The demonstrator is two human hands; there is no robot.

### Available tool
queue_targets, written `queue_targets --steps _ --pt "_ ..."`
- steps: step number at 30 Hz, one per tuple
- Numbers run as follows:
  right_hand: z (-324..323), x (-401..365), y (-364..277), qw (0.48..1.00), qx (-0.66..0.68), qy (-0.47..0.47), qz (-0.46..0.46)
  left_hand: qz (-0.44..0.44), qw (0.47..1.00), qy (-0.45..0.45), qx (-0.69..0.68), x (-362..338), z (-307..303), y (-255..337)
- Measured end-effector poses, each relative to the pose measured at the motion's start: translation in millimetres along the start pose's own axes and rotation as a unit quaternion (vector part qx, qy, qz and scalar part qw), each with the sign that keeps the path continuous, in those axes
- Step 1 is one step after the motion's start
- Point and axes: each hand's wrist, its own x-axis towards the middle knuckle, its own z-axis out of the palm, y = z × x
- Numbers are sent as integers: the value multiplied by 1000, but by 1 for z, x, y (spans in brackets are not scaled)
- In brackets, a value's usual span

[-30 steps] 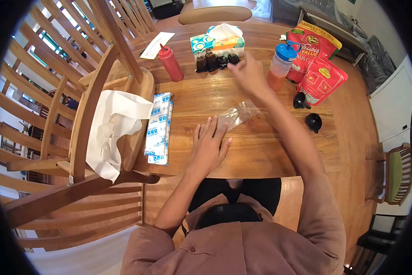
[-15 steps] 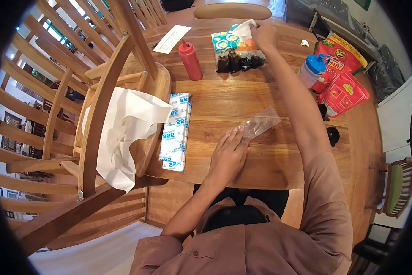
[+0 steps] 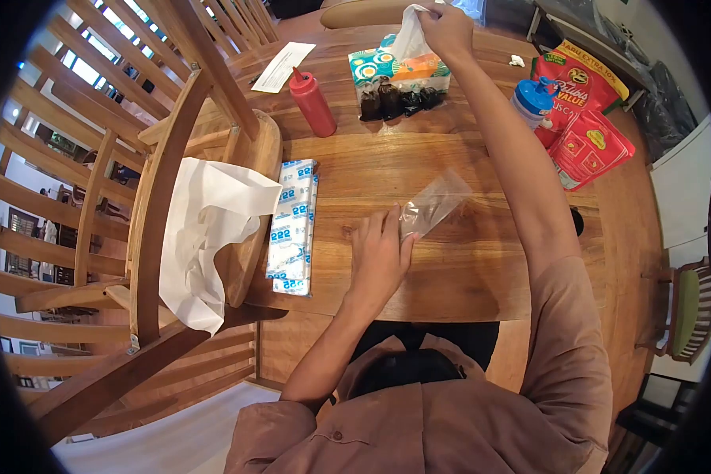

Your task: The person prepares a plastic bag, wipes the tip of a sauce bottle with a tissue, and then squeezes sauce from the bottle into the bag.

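Observation:
Over the table's far side, my right hand pinches a white tissue, which rises from the top of a patterned tissue box. Dark, shiny bundles lie against the near side of that box. My left hand is near the table's front, with thumb and fingers closed on the near end of a clear plastic bag. The bag's far end points away to the right and looks flat. Left of this hand lies a long white-and-blue pack marked 555.
A red squeeze bottle and a white paper slip are at the back left. Red pouches and a blue-capped bottle stand on the right. At left, a wooden chair carries a crumpled white sheet.
My right hand has risen away from the tissue box, drawing the tissue upward. My left hand has gone from lying flat over the plastic bag to gripping its end.

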Motion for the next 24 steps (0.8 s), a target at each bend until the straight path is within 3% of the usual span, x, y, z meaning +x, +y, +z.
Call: queue_targets --steps 7,9,11,16,18,24 --pt "-12 3 -2 997 60 50 13 -62 994 -90 16 6 -5 7" --pt "-8 12 4 997 -23 46 -62 -67 991 -113 22 4 -7 8" --pt "-2 15 13 998 -18 23 -52 -23 998 -49 41 1 -2 10" --pt "-23 14 -8 999 16 -18 24 84 994 -65 7 0 -1 22" --pt "-23 17 -12 995 87 51 -5 119 989 -87 2 -1 6 20" --pt "-38 33 -31 989 105 100 -29 131 988 -69 47 -9 17 16"
